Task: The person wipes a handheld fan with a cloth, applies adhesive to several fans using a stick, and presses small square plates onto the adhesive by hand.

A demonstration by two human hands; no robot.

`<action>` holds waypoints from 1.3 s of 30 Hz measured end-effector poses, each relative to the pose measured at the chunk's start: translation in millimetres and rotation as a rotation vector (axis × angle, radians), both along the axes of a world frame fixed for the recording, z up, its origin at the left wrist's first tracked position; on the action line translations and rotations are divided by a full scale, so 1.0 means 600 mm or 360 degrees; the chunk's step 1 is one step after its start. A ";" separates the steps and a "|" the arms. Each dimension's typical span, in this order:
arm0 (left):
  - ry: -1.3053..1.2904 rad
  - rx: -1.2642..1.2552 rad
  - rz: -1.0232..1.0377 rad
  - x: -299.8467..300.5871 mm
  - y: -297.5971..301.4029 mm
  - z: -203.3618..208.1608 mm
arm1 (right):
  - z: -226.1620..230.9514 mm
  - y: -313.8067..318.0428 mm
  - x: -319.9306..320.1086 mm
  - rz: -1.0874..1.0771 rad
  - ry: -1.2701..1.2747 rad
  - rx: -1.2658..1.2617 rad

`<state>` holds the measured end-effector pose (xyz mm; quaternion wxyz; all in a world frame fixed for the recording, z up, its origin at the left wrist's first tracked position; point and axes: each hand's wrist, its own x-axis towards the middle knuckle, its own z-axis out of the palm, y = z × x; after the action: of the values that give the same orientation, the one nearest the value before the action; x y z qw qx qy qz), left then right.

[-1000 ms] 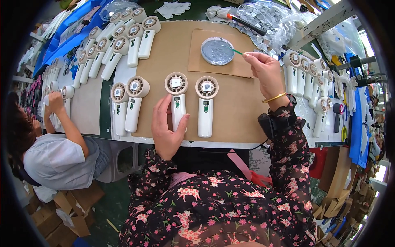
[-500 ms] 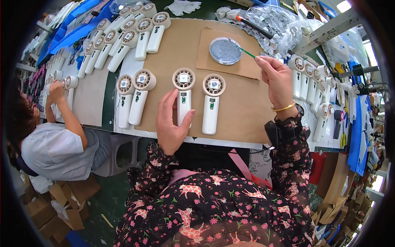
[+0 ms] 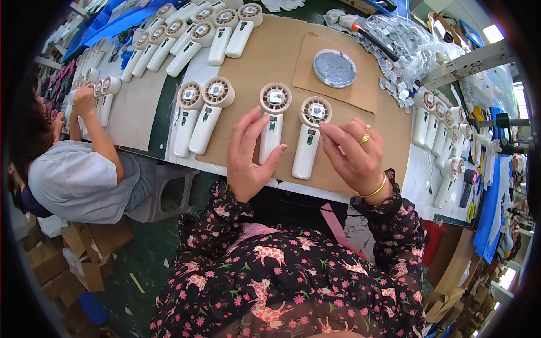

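Note:
My left hand (image 3: pixel 251 155) is spread over a white handheld fan (image 3: pixel 271 138), its fingertips and thumb at either side of the handle. That fan's beige round head carries a pale square plate in its centre. To its right lies a second handheld fan (image 3: pixel 305 152), its central plate smeared with grey. Over this fan's head my right hand (image 3: pixel 355 152) is closed in a pinch. The thin green stick held in it is mostly hidden by the fingers now. A round dish of grey paste (image 3: pixel 335 69) sits beyond, on a cardboard piece (image 3: pixel 307 79).
Two more fans (image 3: pixel 204 129) lie left of my hand, with several others (image 3: pixel 189 53) behind them. Another row of fans (image 3: pixel 431 127) stands at right. Loose metallic squares (image 3: pixel 397 84) spill from a plastic bag. A co-worker (image 3: pixel 79 180) handles fans at the left.
My right hand has come from beside the paste dish, with the green stick, down to the right-hand fan's head. My left hand stays at its fan. The view has shifted slightly.

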<state>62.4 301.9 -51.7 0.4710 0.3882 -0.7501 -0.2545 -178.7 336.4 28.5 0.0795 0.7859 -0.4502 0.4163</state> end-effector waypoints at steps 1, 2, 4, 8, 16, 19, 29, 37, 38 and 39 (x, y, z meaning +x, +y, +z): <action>0.0001 0.0002 0.0004 -0.001 0.000 0.000 | -0.002 0.000 0.002 0.0004 0.0056 -0.0009; -0.0004 -0.0002 0.0005 -0.001 0.000 -0.001 | -0.004 -0.001 0.004 0.0010 0.0111 -0.0020; -0.0011 -0.0007 0.0005 -0.001 0.000 -0.002 | -0.008 -0.003 0.006 0.0021 0.0166 -0.0029; -0.0022 -0.0025 0.0001 0.000 -0.001 0.001 | -0.014 -0.009 0.007 0.0074 0.0273 -0.0042; -0.0039 -0.0010 0.0003 0.002 -0.001 0.007 | -0.011 -0.006 0.006 0.0130 0.0607 -0.0010; -0.0049 0.0000 -0.0002 0.001 -0.002 0.007 | -0.015 -0.005 0.006 0.0181 0.0688 0.0008; -0.0023 0.0063 -0.0041 0.001 -0.002 0.010 | -0.003 0.005 0.013 0.0209 0.0740 0.0127; -0.0036 0.0054 -0.0036 0.001 -0.001 0.009 | 0.000 0.009 0.014 0.0215 0.0730 0.0112; -0.0033 0.0059 -0.0035 0.001 0.000 0.008 | 0.001 0.009 0.014 0.0214 0.0712 0.0103; -0.0031 0.0064 -0.0034 0.001 0.000 0.008 | 0.001 0.009 0.014 0.0213 0.0694 0.0095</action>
<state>63.3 302.0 -46.8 0.4531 0.3921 -0.7534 -0.2707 -170.0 341.5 29.0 0.1240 0.8874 -0.3813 0.2274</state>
